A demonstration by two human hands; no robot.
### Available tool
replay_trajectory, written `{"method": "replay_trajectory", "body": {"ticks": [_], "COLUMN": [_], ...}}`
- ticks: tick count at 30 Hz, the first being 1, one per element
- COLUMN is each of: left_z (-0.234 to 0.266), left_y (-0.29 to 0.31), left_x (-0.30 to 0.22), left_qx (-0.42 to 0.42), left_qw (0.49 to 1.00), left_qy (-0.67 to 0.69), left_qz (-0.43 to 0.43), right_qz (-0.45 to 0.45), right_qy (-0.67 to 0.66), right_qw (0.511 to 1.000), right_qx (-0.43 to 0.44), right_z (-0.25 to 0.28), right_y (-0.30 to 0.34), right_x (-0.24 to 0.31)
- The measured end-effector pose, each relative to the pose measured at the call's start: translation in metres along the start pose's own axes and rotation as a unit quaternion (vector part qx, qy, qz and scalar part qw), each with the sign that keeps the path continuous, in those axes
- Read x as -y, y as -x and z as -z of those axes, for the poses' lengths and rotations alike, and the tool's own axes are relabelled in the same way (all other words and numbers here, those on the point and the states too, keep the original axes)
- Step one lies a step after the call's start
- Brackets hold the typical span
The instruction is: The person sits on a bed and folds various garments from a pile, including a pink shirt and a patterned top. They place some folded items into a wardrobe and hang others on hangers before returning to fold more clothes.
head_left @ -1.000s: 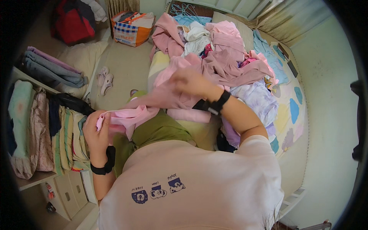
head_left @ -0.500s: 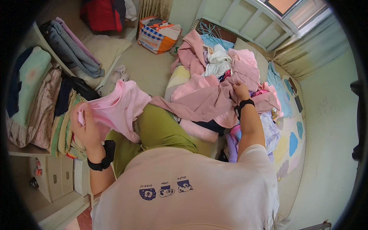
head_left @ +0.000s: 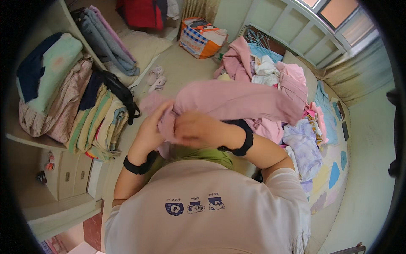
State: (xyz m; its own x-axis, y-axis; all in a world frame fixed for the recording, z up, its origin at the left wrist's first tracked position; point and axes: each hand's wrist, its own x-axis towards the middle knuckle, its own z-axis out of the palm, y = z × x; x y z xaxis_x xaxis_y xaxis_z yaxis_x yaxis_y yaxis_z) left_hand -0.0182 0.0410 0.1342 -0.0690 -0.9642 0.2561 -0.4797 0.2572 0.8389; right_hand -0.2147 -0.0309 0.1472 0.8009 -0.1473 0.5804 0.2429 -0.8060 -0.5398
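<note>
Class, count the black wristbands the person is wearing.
2: one wristband on the left wrist, one on the right wrist. Both hands grip the pink garment.

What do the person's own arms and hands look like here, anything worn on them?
Both forearms are bare. The left hand has a black band at its wrist, and the right hand has a black, watch-like band. Short pale sleeves of a light T-shirt cover the upper arms.

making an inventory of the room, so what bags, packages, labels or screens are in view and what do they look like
Orange, blue and white checked soft carrier bag: on the floor at the top, beside the clothes pile, boxy, top open.
Dark flat rectangular device: on the pale patterned bed cover at the right; whether it is a screen cannot be told.
Small blue printed figures: a row on the person's white shirt.
</note>
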Motion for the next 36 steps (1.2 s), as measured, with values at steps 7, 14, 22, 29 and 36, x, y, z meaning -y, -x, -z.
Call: {"method": "replay_trajectory", "body": {"ticks": [7, 14, 22, 29, 36], "left_z": [0.008, 0.009, 0.004, 0.024, -0.001], "left_y": [0.024, 0.023, 0.035, 0.027, 0.017], "left_x": [0.015, 0.004, 0.016, 0.012, 0.0], "left_qx": [0.024, 0.026, 0.058, 0.03, -0.09], "left_qw": [0.995, 0.992, 0.981, 0.957, 0.983], "left_qy": [-0.044, -0.054, -0.038, 0.192, -0.16], "left_qz": [-0.09, -0.115, -0.181, 0.216, -0.022], "right_qz": [-0.068, -0.298, -0.269, -0.245, -0.28], "right_qy": [-0.128, -0.155, -0.022, -0.084, 0.051], "right_qw": [0.988, 0.942, 0.959, 0.955, 0.948], "right_qx": [-0.053, 0.022, 0.081, -0.143, -0.144], "right_z": [0.001, -0.021, -0.028, -0.036, -0.029], "right_y": [0.011, 0.024, 0.042, 0.008, -0.042], "right_x": [-0.017, -0.035, -0.053, -0.052, -0.03]}}
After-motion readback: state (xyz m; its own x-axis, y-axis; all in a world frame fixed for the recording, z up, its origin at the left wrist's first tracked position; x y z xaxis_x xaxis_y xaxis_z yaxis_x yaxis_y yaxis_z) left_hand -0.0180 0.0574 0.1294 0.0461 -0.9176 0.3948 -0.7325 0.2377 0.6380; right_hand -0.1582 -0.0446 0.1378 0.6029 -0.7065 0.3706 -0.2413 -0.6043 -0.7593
